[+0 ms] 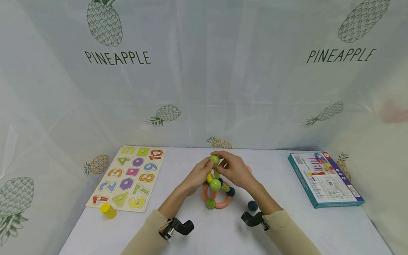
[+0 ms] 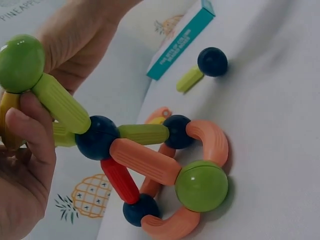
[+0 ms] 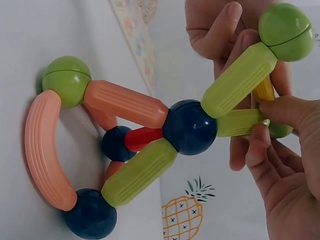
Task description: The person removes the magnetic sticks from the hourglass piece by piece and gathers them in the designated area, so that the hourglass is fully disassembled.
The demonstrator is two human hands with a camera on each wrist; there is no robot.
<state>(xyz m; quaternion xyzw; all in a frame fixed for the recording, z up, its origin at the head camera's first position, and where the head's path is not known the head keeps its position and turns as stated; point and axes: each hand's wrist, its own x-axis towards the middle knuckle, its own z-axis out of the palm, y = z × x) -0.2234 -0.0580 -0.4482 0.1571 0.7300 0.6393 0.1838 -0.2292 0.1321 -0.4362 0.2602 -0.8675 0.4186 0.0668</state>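
Observation:
A ball-and-stick construction toy (image 1: 215, 185) stands on the table between both hands. Its lower part joins curved orange sticks (image 3: 42, 150), navy balls (image 3: 190, 127) and green balls (image 2: 201, 186). A red stick (image 2: 120, 181) and light green sticks (image 3: 140, 172) also join it. My left hand (image 1: 197, 176) holds the upper part, its thumb beside a yellow stick (image 2: 11, 120). With thumb and finger, my right hand (image 1: 235, 170) pinches a light green stick (image 3: 235, 122) near the top. One green ball (image 3: 286, 32) tops another stick. Fingers partly hide the upper joints.
A loose navy ball (image 1: 252, 206) with a light green stick (image 2: 190, 80) lies near my right forearm. At left are a number puzzle board (image 1: 124, 172) and a yellow cylinder (image 1: 108, 211). A flat teal-edged box (image 1: 324, 178) lies at right. Patterned fabric (image 1: 219, 83) hangs behind the table.

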